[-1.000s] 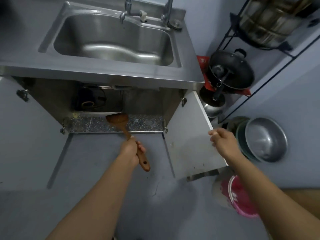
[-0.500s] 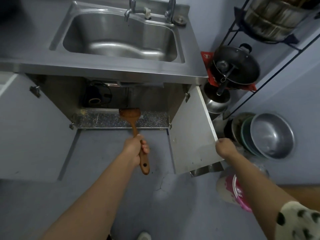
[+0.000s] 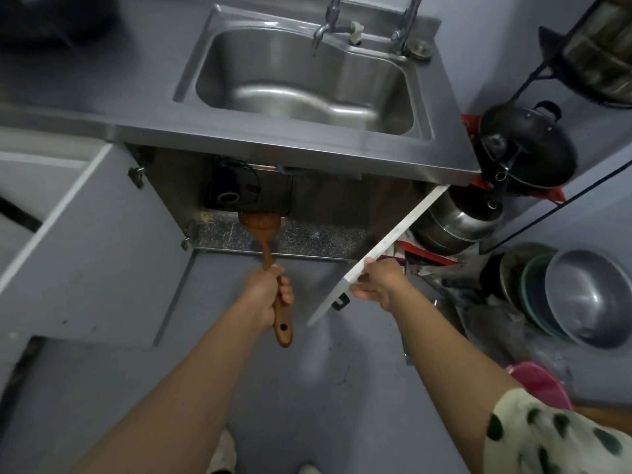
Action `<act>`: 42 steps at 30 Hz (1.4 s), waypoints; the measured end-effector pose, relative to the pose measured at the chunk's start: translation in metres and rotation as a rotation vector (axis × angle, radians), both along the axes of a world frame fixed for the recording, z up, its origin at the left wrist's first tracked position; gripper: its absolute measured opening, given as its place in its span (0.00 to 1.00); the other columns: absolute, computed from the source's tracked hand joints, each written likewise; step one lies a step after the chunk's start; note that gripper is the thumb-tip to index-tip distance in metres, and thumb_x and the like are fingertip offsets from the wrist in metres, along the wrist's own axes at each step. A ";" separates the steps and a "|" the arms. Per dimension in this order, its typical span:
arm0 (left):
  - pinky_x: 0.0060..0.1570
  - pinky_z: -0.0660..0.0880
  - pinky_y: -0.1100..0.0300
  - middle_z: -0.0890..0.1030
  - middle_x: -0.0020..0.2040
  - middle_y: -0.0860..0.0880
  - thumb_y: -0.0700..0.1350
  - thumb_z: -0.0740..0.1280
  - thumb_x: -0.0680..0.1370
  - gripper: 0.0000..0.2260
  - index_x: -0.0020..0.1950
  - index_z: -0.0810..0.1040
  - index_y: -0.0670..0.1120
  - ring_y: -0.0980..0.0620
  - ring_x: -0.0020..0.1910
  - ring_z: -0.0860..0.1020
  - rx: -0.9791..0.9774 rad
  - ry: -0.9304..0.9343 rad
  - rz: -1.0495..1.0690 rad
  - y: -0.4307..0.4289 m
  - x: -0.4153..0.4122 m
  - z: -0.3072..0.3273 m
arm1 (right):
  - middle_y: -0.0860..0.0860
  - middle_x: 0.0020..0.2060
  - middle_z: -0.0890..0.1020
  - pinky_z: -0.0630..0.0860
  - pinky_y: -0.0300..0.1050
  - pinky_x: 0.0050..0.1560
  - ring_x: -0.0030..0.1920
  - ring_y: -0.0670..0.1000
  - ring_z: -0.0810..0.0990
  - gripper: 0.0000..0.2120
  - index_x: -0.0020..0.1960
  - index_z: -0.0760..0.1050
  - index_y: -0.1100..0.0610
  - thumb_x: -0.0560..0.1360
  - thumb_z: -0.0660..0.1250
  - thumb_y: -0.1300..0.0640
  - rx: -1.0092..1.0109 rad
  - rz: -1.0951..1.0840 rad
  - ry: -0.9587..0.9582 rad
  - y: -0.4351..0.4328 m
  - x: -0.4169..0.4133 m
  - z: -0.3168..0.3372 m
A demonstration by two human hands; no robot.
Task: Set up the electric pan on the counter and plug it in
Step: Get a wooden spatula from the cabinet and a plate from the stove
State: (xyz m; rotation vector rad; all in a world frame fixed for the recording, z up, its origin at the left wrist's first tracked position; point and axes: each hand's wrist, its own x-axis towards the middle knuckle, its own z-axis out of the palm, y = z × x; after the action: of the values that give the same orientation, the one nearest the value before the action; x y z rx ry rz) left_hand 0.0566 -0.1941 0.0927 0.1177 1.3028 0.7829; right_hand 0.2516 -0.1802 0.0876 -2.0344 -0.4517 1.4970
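1. Left hand (image 3: 265, 294): fingers wrapped around the handle of a brown wooden spatula with a hole at its handle end (image 3: 268, 265). The blade points into the open under-sink cabinet (image 3: 318, 234). The hand is not free for other work.

2. Right hand (image 3: 378, 282): fingers closed over the free edge of the white right-hand cabinet door (image 3: 393, 239), which stands partly open. The grey left-hand cabinet door (image 3: 92, 241) is swung wide.

3. Task item: a dark appliance with a black cord looped over it (image 3: 232, 191) sits at the back left of the cabinet floor, just beyond the spatula blade. Judged likely to be the electric pan; the dim interior prevents confirmation. It is untouched by either hand.

4. Stainless-steel counter with inset sink (image 3: 304, 80): no electric pan on the visible surface. No wall socket identifiable in view.

5. Progress: early. The cabinet is open and nothing more is achieved. Outstanding: put down the spatula, lift the appliance out, place it on the counter, uncoil the cord, plug it in.

6. Other: black lidded pan (image 3: 528, 148) and steel pots on the wire rack at right; metal bowls (image 3: 588, 297) stacked on the floor. These are not involved.
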 end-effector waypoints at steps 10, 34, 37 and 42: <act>0.15 0.62 0.69 0.67 0.30 0.48 0.39 0.57 0.82 0.08 0.43 0.69 0.44 0.58 0.15 0.64 0.014 0.009 0.000 0.056 -0.077 -0.020 | 0.61 0.53 0.77 0.83 0.48 0.36 0.47 0.59 0.82 0.14 0.63 0.64 0.59 0.78 0.57 0.66 0.121 -0.225 0.122 0.092 -0.075 -0.003; 0.15 0.63 0.68 0.68 0.30 0.48 0.41 0.57 0.82 0.05 0.48 0.69 0.43 0.58 0.16 0.64 0.007 -0.021 -0.072 0.128 -0.124 -0.041 | 0.64 0.70 0.66 0.69 0.54 0.68 0.68 0.60 0.72 0.28 0.73 0.59 0.65 0.75 0.48 0.78 0.360 -0.398 0.284 0.187 -0.117 0.001; 0.16 0.63 0.67 0.68 0.30 0.48 0.41 0.57 0.82 0.06 0.47 0.69 0.43 0.58 0.16 0.64 0.012 -0.026 -0.074 0.130 -0.127 -0.041 | 0.61 0.72 0.66 0.68 0.53 0.69 0.69 0.59 0.71 0.31 0.75 0.57 0.62 0.74 0.48 0.79 0.355 -0.367 0.264 0.190 -0.116 -0.001; 0.16 0.63 0.68 0.68 0.30 0.48 0.41 0.57 0.82 0.06 0.47 0.69 0.42 0.58 0.16 0.64 0.001 -0.041 -0.073 0.129 -0.129 -0.040 | 0.59 0.74 0.63 0.67 0.53 0.70 0.70 0.60 0.69 0.31 0.77 0.52 0.61 0.76 0.49 0.77 0.344 -0.296 0.247 0.182 -0.116 -0.004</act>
State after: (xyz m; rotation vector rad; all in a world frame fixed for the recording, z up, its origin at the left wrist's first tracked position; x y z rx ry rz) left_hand -0.0721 -0.0655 0.0530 0.1480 1.2526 0.7207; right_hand 0.1355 0.0015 0.0839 -1.5513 -0.2711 1.3593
